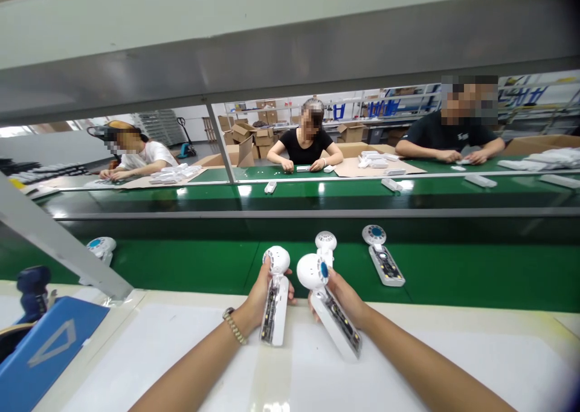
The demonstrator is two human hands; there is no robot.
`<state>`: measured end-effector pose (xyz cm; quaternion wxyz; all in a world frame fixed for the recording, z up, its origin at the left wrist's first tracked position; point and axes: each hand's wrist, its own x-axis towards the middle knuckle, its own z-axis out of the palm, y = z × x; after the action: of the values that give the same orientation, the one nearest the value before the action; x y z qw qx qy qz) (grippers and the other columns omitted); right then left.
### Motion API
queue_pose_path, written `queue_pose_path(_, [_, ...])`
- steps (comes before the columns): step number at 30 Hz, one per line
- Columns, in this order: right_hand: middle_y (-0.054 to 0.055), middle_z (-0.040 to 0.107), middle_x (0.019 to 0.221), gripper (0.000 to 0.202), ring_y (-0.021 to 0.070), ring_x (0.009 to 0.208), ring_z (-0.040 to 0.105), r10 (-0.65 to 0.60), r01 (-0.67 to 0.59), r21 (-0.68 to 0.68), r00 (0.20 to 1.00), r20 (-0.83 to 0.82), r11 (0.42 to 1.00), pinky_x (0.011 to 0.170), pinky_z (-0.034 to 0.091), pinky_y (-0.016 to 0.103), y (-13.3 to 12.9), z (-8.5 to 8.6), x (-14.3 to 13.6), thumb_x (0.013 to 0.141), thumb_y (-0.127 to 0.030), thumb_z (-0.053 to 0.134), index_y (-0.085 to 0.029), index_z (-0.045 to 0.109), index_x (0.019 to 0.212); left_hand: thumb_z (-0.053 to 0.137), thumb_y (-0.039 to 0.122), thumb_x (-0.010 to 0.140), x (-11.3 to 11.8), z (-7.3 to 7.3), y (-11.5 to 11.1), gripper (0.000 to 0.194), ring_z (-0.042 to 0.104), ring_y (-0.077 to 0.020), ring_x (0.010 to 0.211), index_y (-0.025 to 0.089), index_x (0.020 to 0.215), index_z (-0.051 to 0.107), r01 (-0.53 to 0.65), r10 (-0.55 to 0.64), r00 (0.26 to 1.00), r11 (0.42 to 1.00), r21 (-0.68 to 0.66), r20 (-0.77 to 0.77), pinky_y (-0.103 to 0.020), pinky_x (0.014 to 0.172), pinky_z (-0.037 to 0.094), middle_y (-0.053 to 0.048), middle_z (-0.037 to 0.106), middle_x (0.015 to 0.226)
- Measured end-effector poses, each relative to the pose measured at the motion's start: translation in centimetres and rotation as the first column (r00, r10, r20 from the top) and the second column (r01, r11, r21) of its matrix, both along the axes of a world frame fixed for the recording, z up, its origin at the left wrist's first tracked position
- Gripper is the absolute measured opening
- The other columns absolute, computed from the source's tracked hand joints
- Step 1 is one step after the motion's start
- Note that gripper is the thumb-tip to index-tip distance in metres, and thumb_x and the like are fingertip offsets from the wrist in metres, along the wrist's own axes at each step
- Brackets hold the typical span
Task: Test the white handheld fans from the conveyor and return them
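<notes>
My left hand (260,291) is closed around a white handheld device (280,312) with a round head and exposed electronics along its handle. A similar white device (335,324), its head showing a blue disc, is gripped in my right hand (347,294) and tilts down to the right. Both are held over the near edge of the white worktable (181,339). Just behind the right one, another white-headed device (325,241) lies on the green belt (217,261). Farther right on the belt rests a device (386,266) with a blue disc and open handle.
A blue bin (54,351) stands at the lower left beside a slanted metal post (58,237). One more device (102,247) is partly behind that post. Across the belts, several people work near white parts (174,173) on cardboard. A shelf (272,49) spans overhead.
</notes>
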<state>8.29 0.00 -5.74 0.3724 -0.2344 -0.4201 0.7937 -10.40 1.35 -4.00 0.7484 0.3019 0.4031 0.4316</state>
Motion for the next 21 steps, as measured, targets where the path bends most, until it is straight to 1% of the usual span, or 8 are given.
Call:
queue_pose_path(5, [0.007,0.061,0.05,0.07,0.0137,0.04,0.056,-0.018,0.014,-0.081,0.999,-0.048,0.997,0.042,0.041,0.022,0.9,1.0,1.2,0.076,-0.073,0.023,-0.013,0.058,0.065,0.03,0.076,0.072,-0.6,0.6,0.5,0.07,0.057,-0.0169,0.044,0.012,0.081,0.057,-0.072,0.072,0.997,0.997,0.003,-0.042,-0.029,0.046,0.048,-0.006,0.061,0.053])
queue_pose_path(9, [0.006,0.06,0.051,0.067,0.0157,0.044,0.056,-0.217,0.211,-0.087,0.974,-0.066,0.974,0.044,0.043,0.025,1.9,1.0,2.1,0.074,-0.074,0.027,-0.015,0.058,0.067,0.044,0.068,0.073,-2.0,0.1,2.1,0.058,0.058,-0.0156,0.049,0.012,0.081,0.056,-0.281,0.288,0.952,0.956,0.083,-0.102,-0.027,0.049,0.048,-0.006,0.061,0.06])
queue_pose_path(12, [0.007,0.063,0.06,0.061,0.0201,0.056,0.061,-0.472,0.473,-0.011,0.88,0.058,0.881,0.052,0.048,0.03,2.9,0.1,2.4,0.074,-0.071,0.033,-0.016,0.058,0.078,0.064,0.047,0.069,-3.7,-0.7,3.7,0.043,0.062,-0.0181,0.068,0.012,0.091,0.054,-0.444,0.508,0.832,0.851,0.279,-0.226,-0.029,0.063,0.051,-0.008,0.063,0.077])
queue_pose_path(14, [0.007,0.066,0.072,0.051,0.0222,0.068,0.063,-0.622,0.603,0.151,0.762,0.181,0.783,0.063,0.05,0.033,3.5,-0.8,2.4,0.074,-0.064,0.045,-0.016,0.056,0.089,0.07,0.03,0.064,-4.8,-1.1,4.6,0.049,0.06,-0.0222,0.091,0.014,0.106,0.048,-0.457,0.639,0.679,0.753,0.474,-0.361,-0.035,0.08,0.048,-0.011,0.06,0.1])
queue_pose_path(16, [0.007,0.065,0.089,0.048,0.0241,0.084,0.062,-0.714,0.603,0.393,0.646,0.27,0.694,0.077,0.048,0.038,3.9,-1.7,2.4,0.072,-0.053,0.055,-0.018,0.051,0.104,0.069,0.023,0.064,-5.3,-1.4,4.8,0.062,0.048,-0.0273,0.112,0.014,0.118,0.04,-0.36,0.719,0.483,0.684,0.635,-0.5,-0.041,0.095,0.038,-0.016,0.047,0.121])
queue_pose_path(18, [0.009,0.059,0.109,0.054,0.0258,0.1,0.056,-0.768,0.488,0.623,0.555,0.319,0.612,0.089,0.043,0.042,3.9,-2.2,2.3,0.074,-0.045,0.056,-0.019,0.042,0.119,0.064,0.024,0.069,-5.0,-1.5,4.3,0.065,0.035,-0.0297,0.124,0.013,0.125,0.033,-0.182,0.758,0.332,0.636,0.75,-0.562,-0.045,0.103,0.028,-0.018,0.035,0.13])
queue_pose_path(19, [0.011,0.054,0.118,0.056,0.0264,0.107,0.052,-0.794,0.416,0.713,0.508,0.333,0.565,0.092,0.04,0.044,3.9,-2.4,2.2,0.076,-0.042,0.054,-0.019,0.038,0.124,0.06,0.025,0.073,-4.6,-1.4,3.8,0.062,0.031,-0.0294,0.126,0.013,0.127,0.031,-0.073,0.776,0.294,0.6,0.796,-0.558,-0.044,0.105,0.025,-0.018,0.032,0.133])
queue_pose_path(21, [0.013,0.046,0.126,0.051,0.0265,0.116,0.045,-0.859,0.292,0.847,0.408,0.31,0.445,0.097,0.036,0.045,3.6,-2.4,2.2,0.081,-0.036,0.048,-0.019,0.036,0.127,0.052,0.025,0.08,-3.6,-1.2,2.6,0.054,0.028,-0.0276,0.128,0.013,0.128,0.03,0.147,0.803,0.28,0.506,0.85,-0.527,-0.044,0.106,0.024,-0.017,0.029,0.135])
